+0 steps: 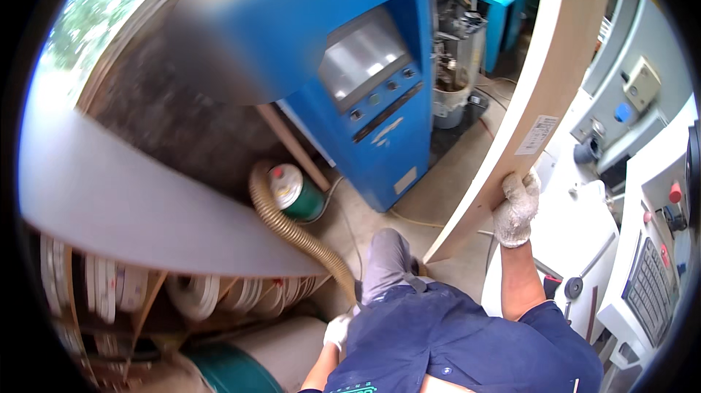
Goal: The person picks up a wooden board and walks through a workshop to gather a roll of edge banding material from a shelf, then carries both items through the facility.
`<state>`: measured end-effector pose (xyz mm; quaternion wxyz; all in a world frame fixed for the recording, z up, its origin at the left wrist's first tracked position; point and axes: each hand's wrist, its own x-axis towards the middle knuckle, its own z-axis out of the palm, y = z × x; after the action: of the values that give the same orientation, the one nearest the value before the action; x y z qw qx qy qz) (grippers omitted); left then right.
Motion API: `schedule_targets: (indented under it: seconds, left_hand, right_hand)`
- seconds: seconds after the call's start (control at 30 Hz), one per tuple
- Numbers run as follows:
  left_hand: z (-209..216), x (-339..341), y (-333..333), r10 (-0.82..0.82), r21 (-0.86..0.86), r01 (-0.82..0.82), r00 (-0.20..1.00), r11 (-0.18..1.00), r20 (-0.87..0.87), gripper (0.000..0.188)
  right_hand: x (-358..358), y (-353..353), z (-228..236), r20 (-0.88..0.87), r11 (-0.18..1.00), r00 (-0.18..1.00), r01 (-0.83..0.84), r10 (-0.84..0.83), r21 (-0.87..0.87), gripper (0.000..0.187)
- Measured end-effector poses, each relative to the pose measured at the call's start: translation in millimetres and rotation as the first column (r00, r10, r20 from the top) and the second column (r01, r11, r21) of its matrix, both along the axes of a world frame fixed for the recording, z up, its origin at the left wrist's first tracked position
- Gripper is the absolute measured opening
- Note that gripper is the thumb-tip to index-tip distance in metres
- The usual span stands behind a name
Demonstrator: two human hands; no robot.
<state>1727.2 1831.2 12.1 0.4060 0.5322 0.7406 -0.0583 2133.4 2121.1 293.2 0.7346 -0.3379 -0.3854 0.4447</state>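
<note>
A tall pale wooden board (504,148) stands upright on edge at my right side, with a white printed label (537,135) on its face. My right hand (517,210), in a worn knitted glove, is closed on the board's right edge below the label. My left hand (337,331), in a whitish glove, hangs low beside my left thigh. The lower end of a ribbed tan hose (296,236) is close to it. How the left fingers are bent is too small and partly hidden to tell.
A blue control cabinet (394,152) with a screen stands ahead. A green-and-white can (296,192) sits on the floor by the hose. At left, a grey top (146,196) covers shelves of white rolls (193,294). A white machine with a keyboard (646,291) is at right.
</note>
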Motion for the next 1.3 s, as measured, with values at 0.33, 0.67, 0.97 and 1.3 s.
schedule_targets:
  seconds: [0.33, 0.67, 0.97, 1.3]
  left_hand:
    - [-61, -46, 252, -0.22, -0.046, 0.227, 0.969, 0.973, 0.111, 0.033]
    - [7, 134, 610, -0.324, -0.003, 0.345, 0.883, 0.938, 0.339, 0.026]
    - [-43, 275, 703, -0.46, -0.033, 0.477, 0.862, 0.878, 0.216, 0.019]
    - [-48, 516, 913, -0.335, -0.043, 0.359, 0.902, 0.932, 0.272, 0.041]
  right_hand:
    - [106, 116, -38, -0.272, 0.91, 0.869, 0.4, -0.414, -0.107, 0.045]
    - [207, 245, -51, -0.368, 0.787, 0.705, 0.598, -0.606, -0.15, 0.037]
    - [375, 386, -70, -0.327, 0.842, 0.777, 0.486, -0.538, -0.232, 0.042]
    - [577, 522, -49, -0.18, 0.857, 0.844, 0.465, -0.505, -0.221, 0.041]
